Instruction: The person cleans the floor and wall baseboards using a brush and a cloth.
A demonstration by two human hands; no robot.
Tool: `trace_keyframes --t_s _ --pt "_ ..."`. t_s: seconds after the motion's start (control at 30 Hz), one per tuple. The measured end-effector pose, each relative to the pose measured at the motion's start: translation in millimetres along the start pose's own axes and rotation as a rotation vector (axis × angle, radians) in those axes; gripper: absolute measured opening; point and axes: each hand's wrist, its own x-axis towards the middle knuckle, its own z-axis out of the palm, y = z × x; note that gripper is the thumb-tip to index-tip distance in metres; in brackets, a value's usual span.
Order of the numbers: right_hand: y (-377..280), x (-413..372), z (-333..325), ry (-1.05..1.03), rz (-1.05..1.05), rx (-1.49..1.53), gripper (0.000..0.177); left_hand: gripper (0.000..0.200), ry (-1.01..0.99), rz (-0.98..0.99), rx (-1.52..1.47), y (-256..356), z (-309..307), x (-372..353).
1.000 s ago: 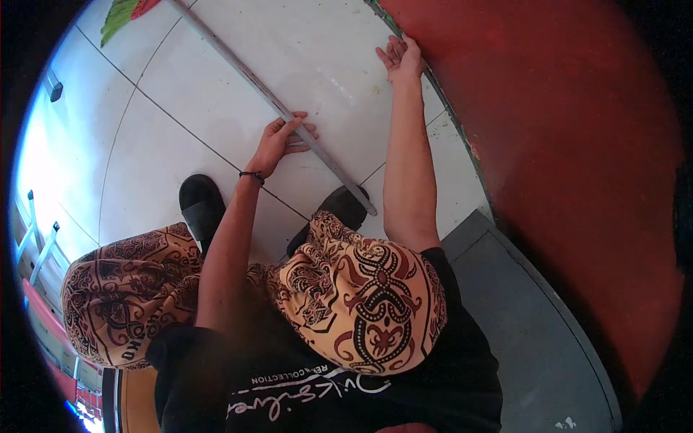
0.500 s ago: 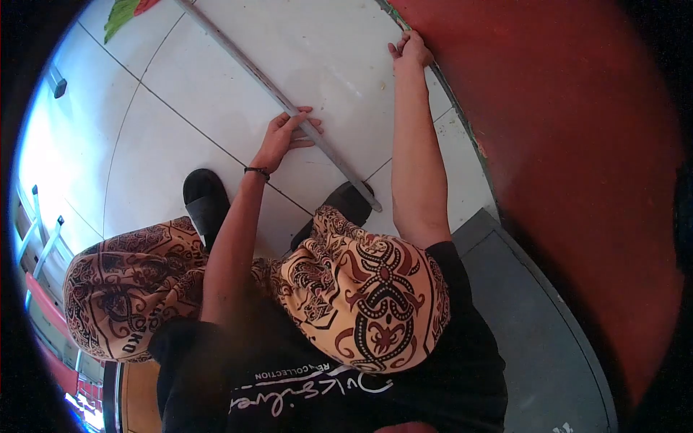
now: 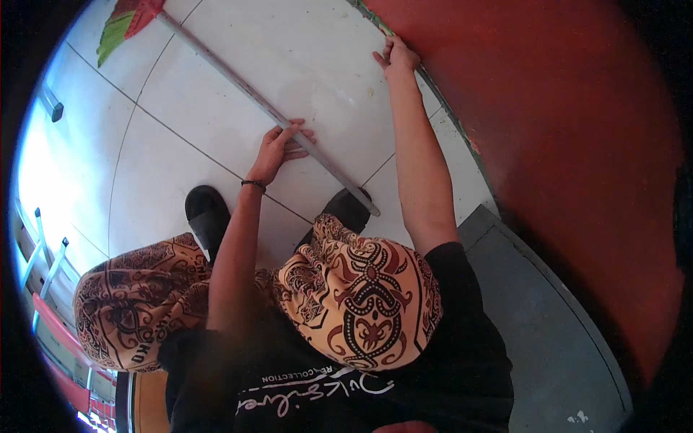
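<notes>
My left hand (image 3: 276, 150) is closed around the grey handle of a broom (image 3: 224, 70), thumb over it and fingers spread underneath. The handle slants across the white floor, its bare end over the sandal on one of my feet. At the upper left, the red and green broom head (image 3: 124, 27) is partly cut off. My right hand (image 3: 399, 59) reaches far forward to the base of a red panel (image 3: 534, 108). Its fingertips are pinched at the greenish, worn edge strip (image 3: 451, 115); what they hold is too small to make out.
Black sandals (image 3: 208, 216) are on my feet on the tiled floor (image 3: 195, 137). A grey raised slab (image 3: 534, 325) lies at the right below the red panel. Metal-legged red furniture (image 3: 61, 325) stands at the left edge. Small crumbs of debris lie along the strip.
The view has tilted so more of the broom head shows. My right hand has shifted slightly farther along the panel's edge. My left hand keeps its hold on the broom handle.
</notes>
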Motion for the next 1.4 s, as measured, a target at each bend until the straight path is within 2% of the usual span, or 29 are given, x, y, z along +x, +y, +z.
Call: trace_keyframes --t_s 0.07,0.13,0.17,0.23,0.27,0.33,0.4,0.5,0.6,0.63,0.7,0.77,0.8,0.93,1.0,1.1,1.17,1.23,1.3,1.37,1.4 --pt "1.1 2.8 -0.6 -0.050 0.005 0.012 0.013 0.043 0.016 -0.014 0.008 10.6 -6.8 1.4" --pt "2.5 6.4 -2.2 -0.068 0.005 -0.005 0.013 0.043 0.164 -0.299 0.485 35.2 -19.8 -4.2" --pt "5.4 7.4 -3.8 -0.090 0.013 -0.029 0.013 0.043 0.152 -0.302 0.489 44.3 -22.2 -8.1" --pt "6.6 1.3 -2.6 -0.054 0.007 -0.012 0.015 0.043 0.290 -0.050 1.206 65.3 -19.7 -16.4" --pt "7.0 0.4 -1.6 -0.059 0.005 -0.009 0.014 0.042 0.258 0.037 1.019 75.7 -8.0 -7.8" --pt "1.0 -1.0 3.6 -0.056 0.003 0.002 0.014 0.043 0.094 0.147 0.419 97.9 36.6 19.4" --pt "-3.1 -4.4 3.3 -0.074 -0.008 0.002 0.014 0.044 -0.031 0.177 0.373 114.6 74.5 71.6" --pt "2.5 10.9 -7.7 -0.163 -0.042 -0.030 0.016 0.044 -0.043 0.091 0.282 122.2 114.5 152.5" --pt "-10.7 2.1 0.7 -0.176 -0.124 0.035 0.013 0.040 -0.022 0.210 0.313 129.3 131.9 205.8" --pt "-22.8 -6.7 4.1 -0.138 -0.119 0.085 0.012 0.033 0.032 0.407 0.569 136.5 141.4 210.6" --pt "-31.2 -31.6 5.1 -0.105 -0.106 0.138 0.010 0.027 0.103 0.602 0.825 144.5 145.7 206.6" --pt "-23.8 -37.4 12.3 -0.044 -0.052 0.056 0.009 0.023 0.184 0.311 0.368 150.1 142.5 183.2" --pt "-24.0 -32.4 14.3 -0.046 -0.057 0.057 0.009 0.021 0.212 0.346 0.471 157.3 144.4 175.2" --pt "-11.9 -28.9 10.0 -0.076 -0.075 0.077 0.008 0.021 0.181 0.373 0.502 157.5 139.9 170.8" --pt "-13.8 -27.6 15.7 -0.117 -0.124 0.091 0.008 0.024 0.260 0.503 0.640 156.4 138.7 175.2" --pt "-14.2 -28.9 14.1 -0.076 -0.119 0.049 0.008 0.030 0.237 0.454 0.636 154.1 136.1 182.4" --pt "-15.0 -30.5 9.9 -0.121 -0.117 0.091 0.007 0.033 0.216 0.493 0.615 151.0 134.6 180.0" --pt "-17.9 -38.1 8.4 -0.106 -0.125 0.097 0.008 0.031 0.273 0.682 0.901 139.2 130.5 184.4" --pt "-17.4 -44.0 8.0 -0.097 -0.123 0.104 0.009 0.028 0.273 0.681 0.906 127.0 127.7 170.2" --pt "-19.7 -43.0 7.2 -0.110 -0.149 0.046 0.010 0.026 0.239 0.698 0.603 125.2 127.6 158.9" --pt "-22.7 -46.3 8.0 -0.113 -0.146 0.051 0.010 0.026 0.241 0.698 0.609 129.8 129.5 155.8"
